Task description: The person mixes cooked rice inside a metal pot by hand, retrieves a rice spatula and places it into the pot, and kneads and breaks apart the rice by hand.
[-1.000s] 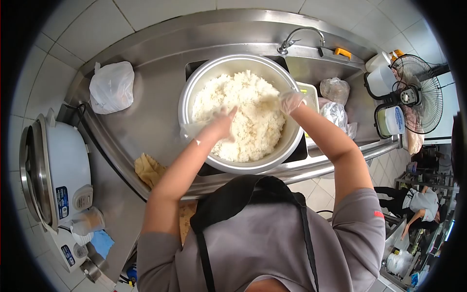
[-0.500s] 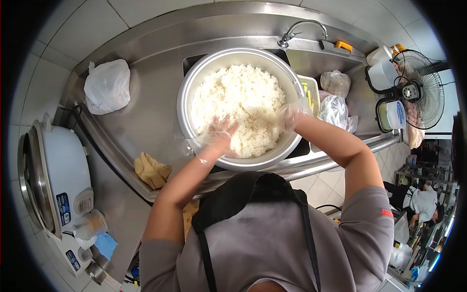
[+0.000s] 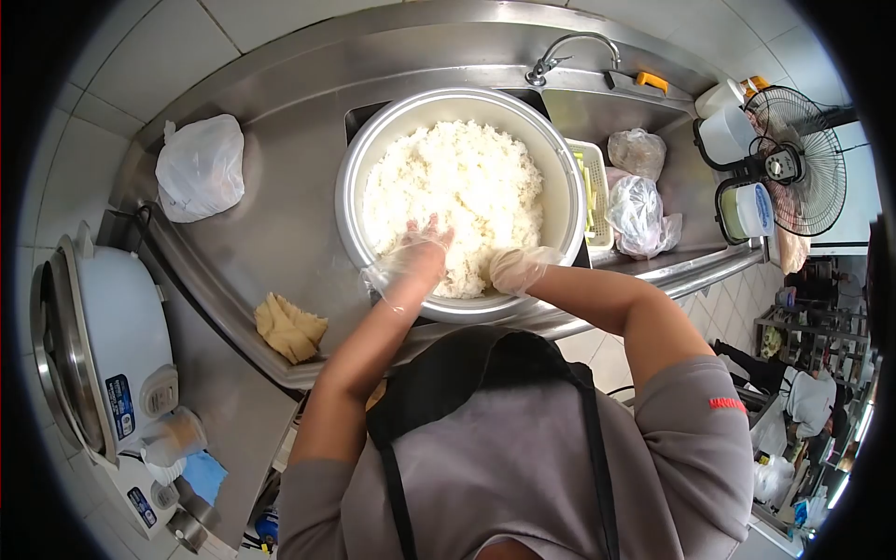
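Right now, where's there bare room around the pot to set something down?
The counter is bare left of the pot, between the white bag and the cloth. Right of the pot is crowded: basket and plastic bags. Left hand and right hand occupy the pot's near side.

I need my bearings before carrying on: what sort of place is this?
Probably a commercial kitchen: there's a big pot of rice, a steel sink with a tap, and what looks like a rice cooker.

Smooth metal pot (image 3: 558, 187), rough-surfaced rice (image 3: 457, 173), satiny steel counter (image 3: 289, 177), glossy plastic gloves (image 3: 518, 272).
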The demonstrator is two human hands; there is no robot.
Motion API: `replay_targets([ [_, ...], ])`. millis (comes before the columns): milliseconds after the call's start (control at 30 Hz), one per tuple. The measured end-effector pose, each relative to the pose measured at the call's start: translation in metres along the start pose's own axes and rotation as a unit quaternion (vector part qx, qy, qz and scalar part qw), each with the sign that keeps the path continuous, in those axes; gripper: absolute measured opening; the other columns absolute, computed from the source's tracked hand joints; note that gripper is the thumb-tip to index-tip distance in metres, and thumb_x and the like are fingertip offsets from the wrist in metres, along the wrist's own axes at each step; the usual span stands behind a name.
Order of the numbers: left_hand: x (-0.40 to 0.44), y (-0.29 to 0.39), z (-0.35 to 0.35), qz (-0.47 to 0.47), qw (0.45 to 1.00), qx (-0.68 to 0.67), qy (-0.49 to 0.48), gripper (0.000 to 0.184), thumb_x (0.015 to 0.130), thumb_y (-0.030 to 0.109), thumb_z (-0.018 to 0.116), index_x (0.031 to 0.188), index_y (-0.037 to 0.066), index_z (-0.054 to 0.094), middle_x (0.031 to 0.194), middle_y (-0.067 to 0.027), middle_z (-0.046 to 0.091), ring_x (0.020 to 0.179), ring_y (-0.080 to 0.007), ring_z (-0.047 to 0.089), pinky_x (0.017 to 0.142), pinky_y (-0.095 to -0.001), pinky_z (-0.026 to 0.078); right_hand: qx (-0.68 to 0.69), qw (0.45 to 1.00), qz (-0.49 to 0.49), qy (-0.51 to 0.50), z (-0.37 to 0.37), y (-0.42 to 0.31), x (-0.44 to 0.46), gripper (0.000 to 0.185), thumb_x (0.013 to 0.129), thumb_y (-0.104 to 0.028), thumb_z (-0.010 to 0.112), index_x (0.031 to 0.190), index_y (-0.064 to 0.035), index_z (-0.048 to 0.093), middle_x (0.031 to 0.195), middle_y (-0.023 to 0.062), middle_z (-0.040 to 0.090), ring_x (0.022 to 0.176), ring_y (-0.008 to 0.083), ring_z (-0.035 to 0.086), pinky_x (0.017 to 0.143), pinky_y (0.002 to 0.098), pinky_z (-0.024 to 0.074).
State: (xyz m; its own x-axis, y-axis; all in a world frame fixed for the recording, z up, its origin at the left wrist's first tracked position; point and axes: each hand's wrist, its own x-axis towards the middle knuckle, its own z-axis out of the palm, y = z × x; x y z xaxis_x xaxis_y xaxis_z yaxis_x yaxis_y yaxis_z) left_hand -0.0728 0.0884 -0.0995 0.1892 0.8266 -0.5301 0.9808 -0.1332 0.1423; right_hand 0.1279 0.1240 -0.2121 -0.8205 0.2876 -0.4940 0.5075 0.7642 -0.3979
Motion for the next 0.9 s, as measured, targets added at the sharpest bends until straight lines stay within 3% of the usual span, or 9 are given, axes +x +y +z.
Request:
replay_targets([
  [167, 0.003, -0.004, 0.01, 0.003, 1.0, -0.02, 0.014, 0.079, 0.071, 0.024, 0.07, 0.139, 0.024, 0.028, 0.147, -0.013, 0.014, 0.13, -0.0437, 0.02, 0.106, -0.0445, 0.025, 0.017, 0.996, 0.093, -0.003, -0.056, -0.015, -0.034, 0.03, 0.078, -0.024, 0.054, 0.102, -0.0091, 0.062, 0.092, 0.0108, 0.063, 0.082, 0.0271, 0.061, 0.072, 0.0366, 0.048],
  [333, 0.004, -0.003, 0.008, 0.004, 0.999, -0.029, 0.027, 0.089, 0.065, 0.03, 0.075, 0.139, 0.024, 0.027, 0.147, -0.0119, 0.013, 0.131, -0.0445, 0.017, 0.106, -0.0465, 0.023, -0.176, 0.969, 0.116, 0.129, -0.038, 0.033, -0.04, 0.029, 0.077, -0.02, 0.052, 0.099, -0.0044, 0.061, 0.084, 0.0111, 0.063, 0.075, 0.0269, 0.062, 0.066, 0.0388, 0.0485],
  [500, 0.009, -0.002, 0.008, 0.007, 0.998, -0.044, 0.044, 0.102, 0.061, 0.035, 0.078, 0.142, 0.021, 0.018, 0.148, -0.011, 0.009, 0.131, -0.0457, 0.014, 0.107, -0.0492, 0.021, -0.219, 0.96, 0.157, 0.073, -0.089, 0.018, -0.054, 0.02, 0.08, -0.018, 0.05, 0.093, -0.0052, 0.061, 0.091, 0.0079, 0.061, 0.085, 0.0191, 0.061, 0.072, 0.0317, 0.0492],
  [667, 0.009, -0.003, 0.003, 0.019, 0.997, -0.054, 0.05, 0.107, 0.059, 0.034, 0.08, 0.142, 0.016, 0.015, 0.147, -0.0132, 0.013, 0.13, -0.0459, 0.015, 0.107, -0.0472, 0.022, -0.152, 0.958, 0.137, 0.199, -0.08, 0.039, -0.065, 0.02, 0.083, -0.022, 0.046, 0.086, -0.0056, 0.056, 0.086, 0.0109, 0.056, 0.079, 0.0239, 0.056, 0.073, 0.0309, 0.0464],
  [767, 0.001, -0.001, -0.004, 0.019, 0.997, -0.041, 0.066, 0.101, 0.064, 0.033, 0.076, 0.142, 0.014, 0.016, 0.145, -0.0145, 0.019, 0.13, -0.0436, 0.02, 0.106, -0.0438, 0.024, 0.16, 0.946, 0.012, 0.28, -0.079, 0.069, -0.063, 0.017, 0.084, -0.021, 0.046, 0.083, -0.0061, 0.055, 0.088, 0.009, 0.055, 0.078, 0.022, 0.055, 0.076, 0.0307, 0.046],
  [800, 0.0, 0.0, -0.004, 0.021, 0.997, -0.03, 0.074, 0.097, 0.066, 0.033, 0.074, 0.142, 0.014, 0.016, 0.145, -0.0149, 0.021, 0.13, -0.0424, 0.022, 0.106, -0.0423, 0.025, 0.34, 0.893, -0.042, 0.292, -0.076, 0.081, -0.063, 0.017, 0.084, -0.021, 0.047, 0.082, -0.0062, 0.054, 0.088, 0.0083, 0.054, 0.078, 0.0215, 0.054, 0.077, 0.0307, 0.0459],
  [833, 0.003, 0.0, -0.004, 0.018, 0.997, -0.03, 0.075, 0.099, 0.066, 0.034, 0.075, 0.142, 0.013, 0.015, 0.145, -0.0148, 0.02, 0.13, -0.0426, 0.022, 0.106, -0.0427, 0.025, 0.607, 0.741, -0.103, 0.269, -0.073, 0.099, -0.063, 0.017, 0.084, -0.022, 0.047, 0.082, -0.0062, 0.054, 0.087, 0.0074, 0.054, 0.077, 0.0212, 0.054, 0.077, 0.0308, 0.0458],
  [867, 0.005, 0.0, 0.0, 0.015, 0.997, -0.031, 0.074, 0.101, 0.065, 0.035, 0.075, 0.142, 0.013, 0.013, 0.145, -0.0147, 0.019, 0.13, -0.0428, 0.022, 0.106, -0.0431, 0.025, 0.814, 0.515, -0.154, 0.221, -0.076, 0.11, -0.062, 0.017, 0.084, -0.022, 0.048, 0.082, -0.0062, 0.054, 0.086, 0.0065, 0.054, 0.077, 0.0209, 0.054, 0.077, 0.031, 0.0458],
  [900, 0.008, 0.0, 0.004, 0.012, 0.997, -0.031, 0.074, 0.103, 0.064, 0.035, 0.076, 0.142, 0.013, 0.012, 0.146, -0.0146, 0.018, 0.13, -0.043, 0.021, 0.106, -0.0435, 0.025, 0.796, 0.522, -0.244, 0.185, -0.084, 0.123, -0.054, 0.018, 0.083, -0.023, 0.049, 0.08, -0.0068, 0.055, 0.083, 0.0058, 0.054, 0.076, 0.0211, 0.054, 0.077, 0.032, 0.0463],
])
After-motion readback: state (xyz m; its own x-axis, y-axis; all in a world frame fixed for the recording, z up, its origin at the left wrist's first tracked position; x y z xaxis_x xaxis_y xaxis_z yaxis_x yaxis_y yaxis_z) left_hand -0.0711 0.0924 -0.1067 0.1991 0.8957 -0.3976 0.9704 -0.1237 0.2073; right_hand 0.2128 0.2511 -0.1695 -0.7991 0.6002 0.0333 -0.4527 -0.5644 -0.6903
